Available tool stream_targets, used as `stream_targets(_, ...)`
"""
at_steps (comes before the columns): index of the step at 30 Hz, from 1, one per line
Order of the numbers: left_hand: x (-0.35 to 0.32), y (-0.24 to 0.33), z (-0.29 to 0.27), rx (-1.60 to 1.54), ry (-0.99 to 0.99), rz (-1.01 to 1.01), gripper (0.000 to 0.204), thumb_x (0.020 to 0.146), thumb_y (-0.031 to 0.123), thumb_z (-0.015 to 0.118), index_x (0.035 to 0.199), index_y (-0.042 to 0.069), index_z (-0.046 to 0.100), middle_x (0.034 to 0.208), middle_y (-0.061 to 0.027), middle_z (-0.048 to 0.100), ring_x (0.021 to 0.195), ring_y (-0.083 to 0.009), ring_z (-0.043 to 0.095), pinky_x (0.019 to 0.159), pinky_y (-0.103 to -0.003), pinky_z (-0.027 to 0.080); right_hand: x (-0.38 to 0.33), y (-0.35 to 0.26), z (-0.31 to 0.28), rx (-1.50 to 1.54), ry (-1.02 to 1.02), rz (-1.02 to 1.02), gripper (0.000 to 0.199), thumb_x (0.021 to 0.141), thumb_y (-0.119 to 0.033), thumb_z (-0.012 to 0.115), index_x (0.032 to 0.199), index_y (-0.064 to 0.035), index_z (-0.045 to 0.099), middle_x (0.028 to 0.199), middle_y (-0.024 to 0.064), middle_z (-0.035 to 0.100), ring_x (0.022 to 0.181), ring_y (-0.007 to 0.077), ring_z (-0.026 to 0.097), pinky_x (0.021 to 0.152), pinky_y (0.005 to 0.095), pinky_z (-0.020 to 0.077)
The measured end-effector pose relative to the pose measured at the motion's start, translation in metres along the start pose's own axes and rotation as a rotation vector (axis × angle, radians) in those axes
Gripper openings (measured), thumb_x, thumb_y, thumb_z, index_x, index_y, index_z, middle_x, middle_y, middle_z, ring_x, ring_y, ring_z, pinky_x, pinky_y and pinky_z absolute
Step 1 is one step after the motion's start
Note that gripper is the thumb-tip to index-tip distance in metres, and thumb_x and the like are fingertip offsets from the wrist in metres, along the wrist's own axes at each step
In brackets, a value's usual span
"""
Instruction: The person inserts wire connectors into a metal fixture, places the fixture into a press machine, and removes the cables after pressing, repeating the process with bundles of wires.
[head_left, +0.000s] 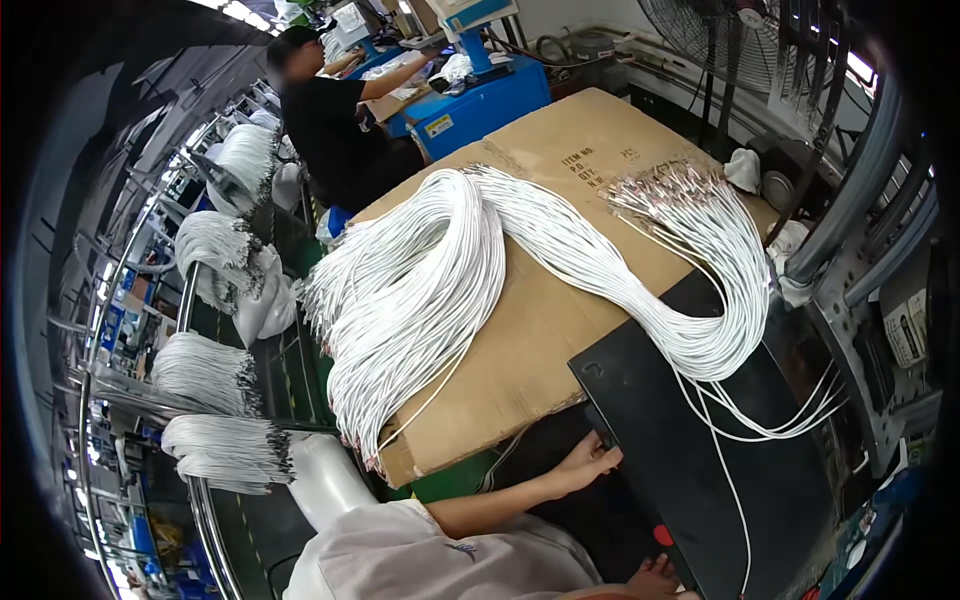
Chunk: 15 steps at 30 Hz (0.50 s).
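My left hand [583, 467] is at the near edge of a black work surface [700, 465]. Its fingers are bent and closed against that edge; what they hold, if anything, is hidden. Lower down, my right hand [655, 580] lies by the same edge, close to a red round spot [662, 535]. Its fingers are partly cut off by the picture's rim but look loosely apart, with nothing visible in them. A bundle of white cables [700, 345] curves over the black surface, and several loose strands trail from it, one running down to the lower edge.
A large cardboard sheet [530, 350] carries a thick looped pile of white cables [420, 280]. More cable bundles [205, 372] hang on metal rails at left. A co-worker [335, 120] sits at a blue bench [490, 105]. Metal posts [850, 190] and a fan [720, 40] stand right.
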<state>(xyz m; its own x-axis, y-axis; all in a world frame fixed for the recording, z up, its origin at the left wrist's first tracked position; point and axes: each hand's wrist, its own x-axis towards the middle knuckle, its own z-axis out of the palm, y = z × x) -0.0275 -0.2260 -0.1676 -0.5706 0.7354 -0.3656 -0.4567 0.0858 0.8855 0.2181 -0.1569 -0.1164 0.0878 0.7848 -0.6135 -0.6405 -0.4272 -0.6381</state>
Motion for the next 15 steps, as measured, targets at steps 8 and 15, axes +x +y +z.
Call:
stream_targets(8,-0.059,0.16,-0.021,0.507,-0.469,-0.042,0.039,0.095,0.035,0.07,0.111,0.0,0.07,0.095,-0.0078,0.073,0.079,-0.0126,0.065,0.073,-0.029,0.053,-0.015,0.003,-0.013,-0.008,-0.446,0.73,0.032,0.089,-0.015,0.068,0.119,-0.003,0.065,0.124,0.0158,0.063,0.108,0.0306,0.061,0.092,0.0416,0.0476)
stream_targets(15,-0.003,0.318,-0.15,1.871,1.251,0.679,0.071,0.086,0.057,0.065,0.112,-0.009,0.066,0.11,-0.0286,0.068,0.109,-0.0408,0.063,0.096,-0.047,0.046,-0.093,-0.046,0.118,-1.054,-1.399,-0.168,0.034,0.086,-0.015,0.071,0.119,-0.0063,0.066,0.129,0.013,0.063,0.109,0.0293,0.062,0.091,0.0437,0.0479)
